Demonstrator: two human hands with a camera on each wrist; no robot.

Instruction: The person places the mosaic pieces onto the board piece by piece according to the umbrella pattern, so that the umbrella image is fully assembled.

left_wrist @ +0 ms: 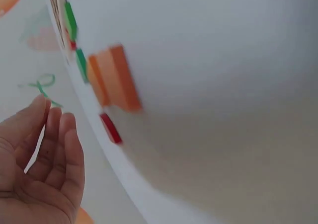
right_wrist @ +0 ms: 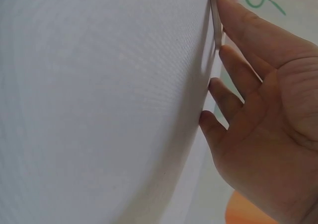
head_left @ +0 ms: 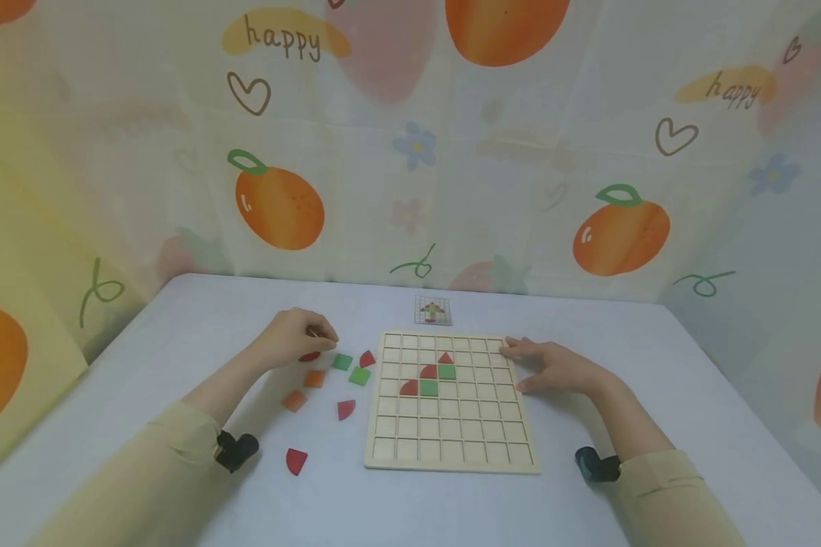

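Observation:
My left hand (head_left: 298, 336) hovers over the loose tiles left of the board. In the left wrist view its thumb and forefinger tips come together, with no tile visible between them. Partly under this hand lies a red tile (head_left: 310, 355); close by are orange squares (head_left: 314, 378) and green squares (head_left: 343, 362). My right hand (head_left: 554, 366), fingers spread, touches the right edge of the wooden grid board (head_left: 461, 431). On the board sit a red triangle (head_left: 445, 358), red quarter-circles (head_left: 409, 388) and green squares (head_left: 428, 387), in a stepped diagonal.
A small card (head_left: 432, 310) with a gridded picture lies behind the board. More red quarter-circle tiles (head_left: 296, 460) are scattered to the board's left. The white table (head_left: 451, 509) meets a fruit-printed cloth (head_left: 356, 152) at the back.

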